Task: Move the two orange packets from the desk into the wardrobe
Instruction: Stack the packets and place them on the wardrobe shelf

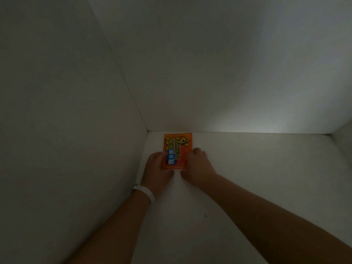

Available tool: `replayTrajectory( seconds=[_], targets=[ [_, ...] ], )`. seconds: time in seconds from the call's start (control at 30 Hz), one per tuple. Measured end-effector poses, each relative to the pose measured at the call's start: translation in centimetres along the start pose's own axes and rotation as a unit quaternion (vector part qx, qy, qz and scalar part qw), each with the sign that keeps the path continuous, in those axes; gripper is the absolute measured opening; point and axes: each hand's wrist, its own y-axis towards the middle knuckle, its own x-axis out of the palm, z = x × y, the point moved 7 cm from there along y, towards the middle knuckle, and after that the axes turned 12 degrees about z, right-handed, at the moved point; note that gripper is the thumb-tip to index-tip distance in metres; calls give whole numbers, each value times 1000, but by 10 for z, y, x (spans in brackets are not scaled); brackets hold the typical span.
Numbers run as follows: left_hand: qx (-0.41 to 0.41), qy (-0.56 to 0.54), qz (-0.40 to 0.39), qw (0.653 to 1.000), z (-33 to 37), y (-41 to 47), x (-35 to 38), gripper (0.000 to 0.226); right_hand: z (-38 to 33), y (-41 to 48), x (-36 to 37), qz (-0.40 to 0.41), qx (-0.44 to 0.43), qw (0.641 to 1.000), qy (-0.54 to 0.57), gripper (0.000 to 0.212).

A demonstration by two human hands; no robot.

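Note:
An orange packet with yellow and blue print lies flat on the white wardrobe shelf, pushed into the back left corner. Only one packet face shows; I cannot tell whether a second one lies under it. My left hand grips the packet's left edge, and a white band circles that wrist. My right hand holds the packet's right edge, fingers curled over it. Both forearms reach in from the bottom of the view.
The wardrobe's left side wall stands close beside my left hand. The back wall rises just behind the packet. A right side wall shows at the far right. The inside is dim.

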Motion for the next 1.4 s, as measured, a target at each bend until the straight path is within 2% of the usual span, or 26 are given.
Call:
replayTrajectory(
  seconds=[0.13, 0.27, 0.73, 0.93, 1.1, 1.23, 1.4],
  targets=[
    [-7, 15, 11, 1000, 1, 3, 0, 46, -3, -2, -2, 23, -7, 1000, 2, 46],
    [1, 26, 5, 1000, -2, 5, 1, 43, -4, -3, -2, 45, -16, 999, -10, 40],
    [29, 63, 18, 997, -10, -9, 1, 30, -4, -14, -4, 77, -31, 996, 8, 42],
    [37, 0, 55, 998, 12, -4, -6, 32, 0, -9, -17, 94, 34, 992, 71, 54],
    [-60, -99, 20, 993, 19, 16, 4, 59, -3, 9, -23, 56, 44, 991, 115, 51],
    [-85, -126, -18, 988, 17, 25, 14, 51, -3, 16, -24, 34, 28, 993, 106, 49],
    [-90, -115, -9, 989, 8, 24, 12, 49, -1, 13, -21, 40, 30, 993, 104, 51]
  ],
)
